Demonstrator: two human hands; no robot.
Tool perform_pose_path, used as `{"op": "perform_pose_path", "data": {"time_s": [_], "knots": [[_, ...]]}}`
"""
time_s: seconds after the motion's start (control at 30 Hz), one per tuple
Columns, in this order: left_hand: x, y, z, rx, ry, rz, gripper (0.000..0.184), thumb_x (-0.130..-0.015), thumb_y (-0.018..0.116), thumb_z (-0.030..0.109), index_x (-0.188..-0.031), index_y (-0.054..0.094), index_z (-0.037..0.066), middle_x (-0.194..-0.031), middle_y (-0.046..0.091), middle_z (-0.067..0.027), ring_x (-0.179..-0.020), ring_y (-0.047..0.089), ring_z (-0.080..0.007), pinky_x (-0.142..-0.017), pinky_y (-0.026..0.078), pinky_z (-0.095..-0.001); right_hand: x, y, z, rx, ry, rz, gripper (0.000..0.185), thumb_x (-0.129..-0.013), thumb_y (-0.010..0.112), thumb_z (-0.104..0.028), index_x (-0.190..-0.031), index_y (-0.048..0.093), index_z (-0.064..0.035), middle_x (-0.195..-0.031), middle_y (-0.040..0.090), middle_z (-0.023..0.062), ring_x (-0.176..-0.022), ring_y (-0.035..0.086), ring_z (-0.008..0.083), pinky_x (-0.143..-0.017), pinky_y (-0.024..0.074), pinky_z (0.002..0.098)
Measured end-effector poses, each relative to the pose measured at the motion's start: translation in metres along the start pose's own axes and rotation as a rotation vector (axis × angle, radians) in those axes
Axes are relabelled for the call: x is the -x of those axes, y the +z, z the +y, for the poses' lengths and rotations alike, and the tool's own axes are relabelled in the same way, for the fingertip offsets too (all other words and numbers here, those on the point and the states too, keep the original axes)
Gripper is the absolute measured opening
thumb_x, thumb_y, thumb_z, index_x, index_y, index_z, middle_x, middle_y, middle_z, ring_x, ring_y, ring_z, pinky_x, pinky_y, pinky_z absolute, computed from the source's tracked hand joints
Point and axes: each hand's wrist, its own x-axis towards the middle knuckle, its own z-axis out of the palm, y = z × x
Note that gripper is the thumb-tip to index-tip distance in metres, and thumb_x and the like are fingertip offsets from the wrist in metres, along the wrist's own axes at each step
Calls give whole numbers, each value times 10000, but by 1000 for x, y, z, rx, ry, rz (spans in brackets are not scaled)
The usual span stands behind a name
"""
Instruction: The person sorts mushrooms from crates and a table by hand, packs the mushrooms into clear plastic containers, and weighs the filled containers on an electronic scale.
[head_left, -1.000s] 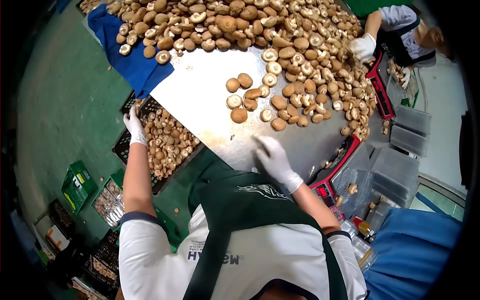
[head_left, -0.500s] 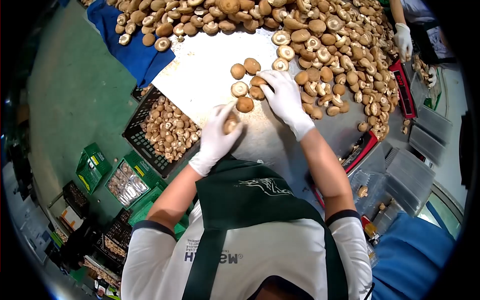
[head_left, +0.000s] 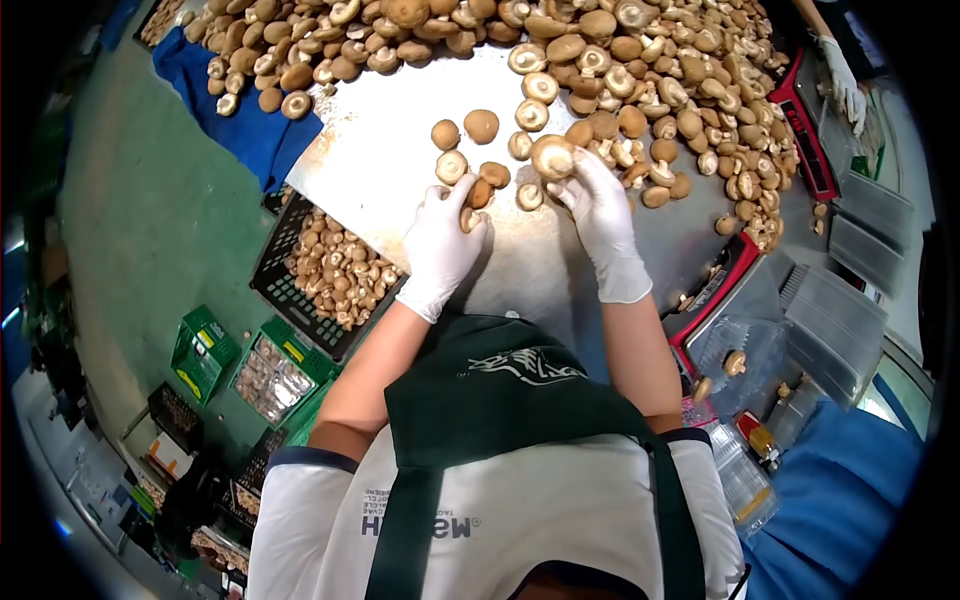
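My right hand (head_left: 605, 220), in a white glove, pinches a large mushroom (head_left: 553, 158) at its edge, pale underside showing, above the metal table (head_left: 400, 130). To its left, my gloved left hand (head_left: 442, 240) has its fingers round a small mushroom (head_left: 470, 219), partly hidden by the fingers. Just beyond the left fingertips lie several loose mushrooms (head_left: 451, 166), some cap up and some stem side up. Another mushroom (head_left: 530, 197) rests between my hands.
A large mushroom heap (head_left: 650, 70) covers the table's far side. Left are a blue cloth (head_left: 235, 120), a black crate (head_left: 315, 320) of mushrooms and green crates (head_left: 203, 352). Right are red scales (head_left: 715, 300), plastic trays (head_left: 835, 325) and a co-worker's gloved hand (head_left: 845, 85).
My left hand went from the crate to the table and took a mushroom. My right hand moved up to the loose mushrooms and now holds a large one. The co-worker's hand shifted right.
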Motion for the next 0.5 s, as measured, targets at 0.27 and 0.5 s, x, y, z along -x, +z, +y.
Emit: {"op": "perform_pose_path", "data": {"time_s": [0.27,0.5], "knots": [[10,-3,-9,184,-6,-14,542,-791,729,209,-1296,548,134,-1119,585,-147,-1021,615,-330,-872,507,-386,3,7,-9,744,-298,-280,212,-973,498,-175,-965,609,5,-928,614,66,-807,614,161,-785,495,279],[18,2,-30,515,-96,-125,586,-792,750,153,-1299,488,24,-1226,573,-167,-1120,580,-245,-972,458,-367,27,54,42,1207,4,-154,312,-904,607,-266,-1188,609,-138,-897,702,124,-832,670,303,-758,519,401]]}}
